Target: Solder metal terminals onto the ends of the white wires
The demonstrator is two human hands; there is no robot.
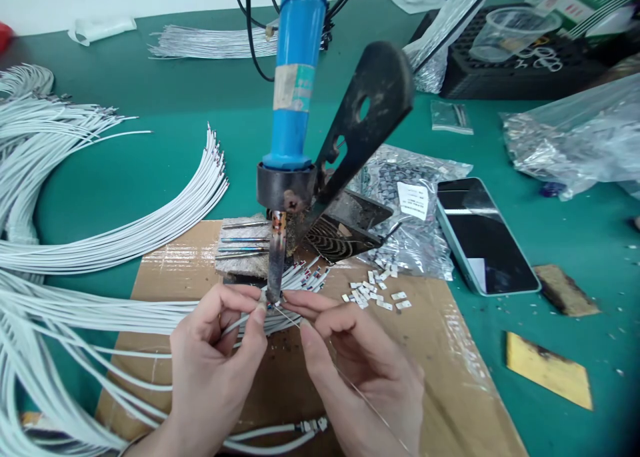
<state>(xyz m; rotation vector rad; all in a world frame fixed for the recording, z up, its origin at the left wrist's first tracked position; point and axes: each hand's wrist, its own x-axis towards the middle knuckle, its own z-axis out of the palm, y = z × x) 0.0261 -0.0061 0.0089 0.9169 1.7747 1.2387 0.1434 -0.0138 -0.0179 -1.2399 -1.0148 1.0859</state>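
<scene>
Between its thumb and index finger, my left hand (220, 350) pinches a white cable close to its end, just left of the soldering iron's tip. My right hand (360, 363) holds a thin strand of solder wire (345, 377), which runs from the tip back under the palm. The blue-handled soldering iron (295, 63) points downward in a black stand (370, 103), its darkened tip (275, 270) between my fingertips. The small part at the tip is mostly hidden. Behind my hands lie several cable ends (310, 277) with coloured wires.
Bundled white cables (125, 243) spread over the left side. Small white pieces (370, 290) lie on the cardboard (440, 350) to the right. Beyond are a plastic bag of parts (400, 197), a phone (485, 237), a yellow sponge (547, 370) and a black tray (470, 77).
</scene>
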